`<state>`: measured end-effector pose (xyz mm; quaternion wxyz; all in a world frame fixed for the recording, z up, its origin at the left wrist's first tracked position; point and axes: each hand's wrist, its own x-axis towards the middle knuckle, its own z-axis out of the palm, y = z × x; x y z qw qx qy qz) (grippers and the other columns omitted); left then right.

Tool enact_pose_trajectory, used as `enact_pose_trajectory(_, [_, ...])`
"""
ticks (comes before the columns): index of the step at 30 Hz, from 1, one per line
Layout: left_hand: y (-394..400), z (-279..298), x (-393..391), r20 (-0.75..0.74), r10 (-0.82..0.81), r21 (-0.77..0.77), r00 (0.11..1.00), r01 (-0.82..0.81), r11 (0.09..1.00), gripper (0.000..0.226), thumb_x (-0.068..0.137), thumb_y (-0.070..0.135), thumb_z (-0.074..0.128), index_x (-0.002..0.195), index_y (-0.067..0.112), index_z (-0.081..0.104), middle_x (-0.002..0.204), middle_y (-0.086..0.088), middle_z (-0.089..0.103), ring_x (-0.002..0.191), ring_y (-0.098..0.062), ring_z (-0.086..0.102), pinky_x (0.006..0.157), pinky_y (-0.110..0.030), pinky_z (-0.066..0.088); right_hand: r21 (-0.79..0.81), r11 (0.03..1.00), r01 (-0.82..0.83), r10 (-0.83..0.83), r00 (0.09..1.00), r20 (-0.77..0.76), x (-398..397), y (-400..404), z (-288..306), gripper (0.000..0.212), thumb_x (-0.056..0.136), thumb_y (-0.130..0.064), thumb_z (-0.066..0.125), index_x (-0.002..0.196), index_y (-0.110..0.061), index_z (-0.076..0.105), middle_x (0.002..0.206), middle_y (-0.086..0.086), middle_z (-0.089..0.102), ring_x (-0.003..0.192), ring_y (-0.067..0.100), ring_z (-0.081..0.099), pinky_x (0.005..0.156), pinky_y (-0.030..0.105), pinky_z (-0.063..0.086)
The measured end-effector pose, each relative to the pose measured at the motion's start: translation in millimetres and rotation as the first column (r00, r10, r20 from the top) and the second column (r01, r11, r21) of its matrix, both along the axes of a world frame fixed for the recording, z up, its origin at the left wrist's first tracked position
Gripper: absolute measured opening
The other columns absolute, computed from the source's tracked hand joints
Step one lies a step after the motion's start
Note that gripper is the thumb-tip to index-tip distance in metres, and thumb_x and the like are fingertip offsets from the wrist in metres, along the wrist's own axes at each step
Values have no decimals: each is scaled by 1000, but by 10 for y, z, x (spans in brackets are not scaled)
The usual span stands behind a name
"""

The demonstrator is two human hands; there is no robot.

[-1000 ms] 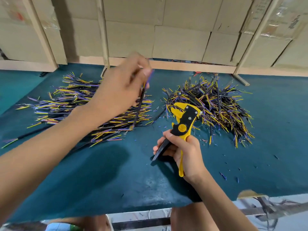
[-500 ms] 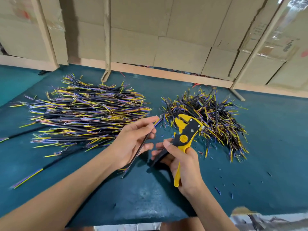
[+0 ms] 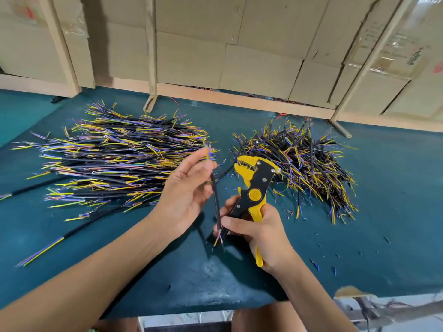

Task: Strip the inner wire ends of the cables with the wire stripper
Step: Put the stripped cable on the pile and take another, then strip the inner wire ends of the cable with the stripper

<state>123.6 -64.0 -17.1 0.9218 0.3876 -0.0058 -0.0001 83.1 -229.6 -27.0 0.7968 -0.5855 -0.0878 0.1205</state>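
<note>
Head view. Two loose heaps of short cables lie directly on a teal, felt-like table cover (image 3: 395, 212); neither heap sits in a container. The left pile (image 3: 115, 161) is broad and flat, its cables lying roughly parallel. The right pile (image 3: 309, 164) is smaller and more tangled. Each cable is a thin black sheath from which yellow, blue and purple inner wires fan out at the ends. Tiny clipped insulation scraps (image 3: 316, 264) dot the cloth near the right pile.

The left hand (image 3: 187, 188) pinches one black cable (image 3: 216, 200) between thumb and fingertips near its upper end, where the coloured wires stick up; the other fingers are loosely extended. The cable hangs nearly upright, and its lower end, with bare-looking strands, passes just beside the right thumb.

The right hand (image 3: 261, 231) is wrapped around the handles of the wire stripper (image 3: 254, 185), a yellow-and-black tool of moulded plastic with metal rivets, its toothed head pointing up and away, between the two piles.

Behind the table stand flat cardboard panels (image 3: 261, 65), braced by pale wooden battens (image 3: 151, 51).
</note>
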Motion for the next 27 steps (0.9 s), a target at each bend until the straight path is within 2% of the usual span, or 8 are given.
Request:
enact_pose_trajectory(4, [90,29,36,-69,65,-98,995,-71,993,36,80,17,70,115,23,69,86,7,70,63,-3,53,56,-13,47,20,998,-53,53,998,-14,7,-1,0,23,71,-8,84,91,-16,75,86,15,69,72,36,68,74,44,59])
enact_pose_trajectory(10, [87,56,45,-85,104,-196,991,-119,973,31,81,13,69,112,19,69,86,5,73,64,-6,55,61,-14,50,14,997,-75,75,997,-15,3,-18,1,27,68,-5,84,92,-15,76,89,17,69,73,37,69,74,43,59])
enact_pose_trajectory(14, [117,49,28,-20,58,-98,998,-60,993,21,85,17,67,105,21,73,89,5,71,76,-9,61,73,-23,55,-1,998,-66,66,998,-5,-1,-26,-6,25,72,1,80,91,-15,75,86,14,67,71,38,69,73,43,59])
enact_pose_trajectory(17, [82,69,-29,81,32,46,996,-36,998,17,89,17,63,104,13,69,89,2,70,82,-14,67,68,-29,57,2,998,-59,59,998,-3,-3,-29,-6,28,73,7,76,90,-15,75,83,15,66,71,39,68,70,39,58])
enact_pose_trajectory(19, [54,89,-57,121,94,85,988,-105,991,25,88,13,62,111,2,62,87,-3,72,77,-17,71,64,-30,58,-4,998,-56,56,998,6,-8,-26,-6,29,72,9,76,90,-14,74,83,16,65,71,39,67,69,38,58])
enact_pose_trajectory(21, [51,91,-71,165,202,136,965,-225,965,25,86,10,65,107,-2,60,84,-7,74,75,-23,73,62,-33,59,4,998,-58,58,998,15,-13,-21,-10,28,72,9,76,91,-13,73,83,17,64,72,39,66,70,39,57])
enact_pose_trajectory(24, [56,63,-89,236,326,215,915,-376,901,6,87,4,70,91,8,67,79,-9,74,76,-29,76,61,-33,60,18,999,-49,48,999,11,-20,-16,-4,27,71,9,75,90,-10,72,82,18,63,71,39,65,68,36,57])
enact_pose_trajectory(27, [47,47,-97,250,372,220,894,-427,877,15,89,2,71,84,15,70,79,-10,75,77,-32,76,58,-33,60,32,999,-38,38,999,-6,-25,-10,2,27,70,9,75,89,-8,71,82,19,62,69,39,65,64,32,57])
